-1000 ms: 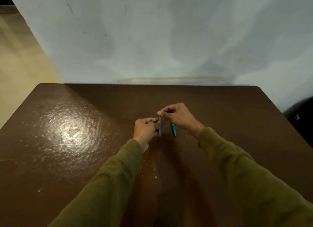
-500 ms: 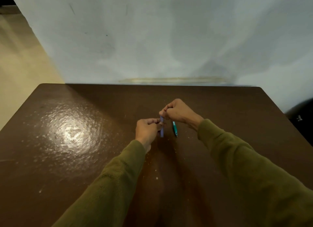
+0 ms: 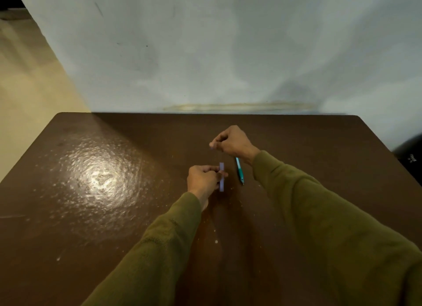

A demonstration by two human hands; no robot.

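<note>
A dark brown bench [image 3: 114,237] stands pushed against a pale, scuffed wall [image 3: 228,54]. Over its middle is a small purple strip [image 3: 221,185], roughly upright, with its lower end close to the bench top. The left hand [image 3: 202,180] pinches the strip at mid-height, and its fingers [image 3: 225,174] curl across the front of it. The right hand [image 3: 233,141] is beyond the strip and clear of it, raised above the bench. Its fingers are curled in, with the thumb tip against the forefinger. I cannot tell whether anything is caught between them.

Just right of the strip, a teal pen [image 3: 239,173] lies flat on the bench, with its far end under the right wrist. Both arms wear olive sleeves [image 3: 319,225]. Well left of the strip, a bright patch of glare [image 3: 100,180] lies on the varnish. Pale specks are scattered nearer than the strip, and beige floor [image 3: 27,88] shows further left.
</note>
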